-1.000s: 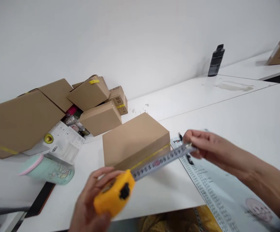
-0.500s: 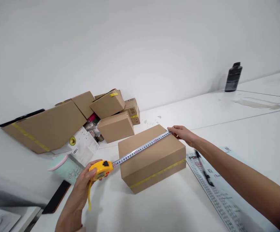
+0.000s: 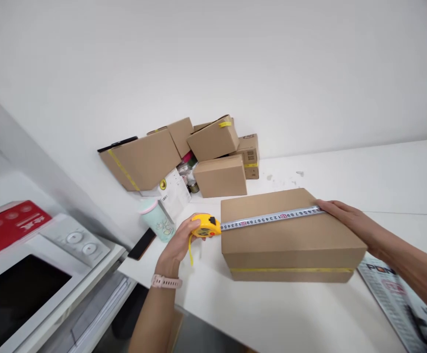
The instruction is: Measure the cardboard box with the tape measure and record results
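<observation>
A yellow tape measure (image 3: 206, 226) is gripped in my left hand (image 3: 180, 240), just off the left edge of a cardboard box (image 3: 290, 240). Its silver blade runs across the top of the box. At the right side, the fingers of my right hand (image 3: 340, 213) are closed on the blade's far end, close to the box's right edge. A yellow strap dangles from the tape measure's case. Yellow tape runs along the front of the box.
Several cardboard boxes (image 3: 221, 176) are piled against the wall. Left of them stand a mint tumbler (image 3: 157, 220) and a dark flat object (image 3: 142, 243). A microwave (image 3: 25, 279) is at the far left. A printed sheet (image 3: 390, 294) with a pen lies under my right forearm.
My view has turned left, bringing the microwave in. The case now sits nearer the box's left edge, with less blade showing. The box appears rotated.
</observation>
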Available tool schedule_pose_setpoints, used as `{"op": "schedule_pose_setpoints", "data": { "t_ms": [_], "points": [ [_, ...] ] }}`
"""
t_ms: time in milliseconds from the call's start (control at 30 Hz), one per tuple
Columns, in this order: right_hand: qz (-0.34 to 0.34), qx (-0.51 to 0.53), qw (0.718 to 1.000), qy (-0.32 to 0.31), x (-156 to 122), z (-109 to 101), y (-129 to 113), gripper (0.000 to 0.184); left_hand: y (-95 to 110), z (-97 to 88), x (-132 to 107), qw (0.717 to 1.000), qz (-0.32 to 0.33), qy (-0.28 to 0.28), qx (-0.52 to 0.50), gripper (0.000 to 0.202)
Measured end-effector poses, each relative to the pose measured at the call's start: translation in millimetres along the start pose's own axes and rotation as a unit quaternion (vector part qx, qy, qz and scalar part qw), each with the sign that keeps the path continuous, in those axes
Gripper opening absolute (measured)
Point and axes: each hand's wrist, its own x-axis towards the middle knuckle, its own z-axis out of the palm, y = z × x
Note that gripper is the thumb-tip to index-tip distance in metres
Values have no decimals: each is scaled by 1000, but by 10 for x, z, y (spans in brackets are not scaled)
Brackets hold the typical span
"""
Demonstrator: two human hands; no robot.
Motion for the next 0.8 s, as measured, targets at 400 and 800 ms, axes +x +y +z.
{"op": "schedule_pose_setpoints", "data": {
  "t_ms": [400,800],
  "points": [
    [6,-50,999,19,-17,-30,-66,54,-43,-15,31,999,9,-45,-26,41],
    [-8,-57,998,30,-16,-13,-48,51,-55,-251,579,995,-65,-70,-44,34]
  ]
}}
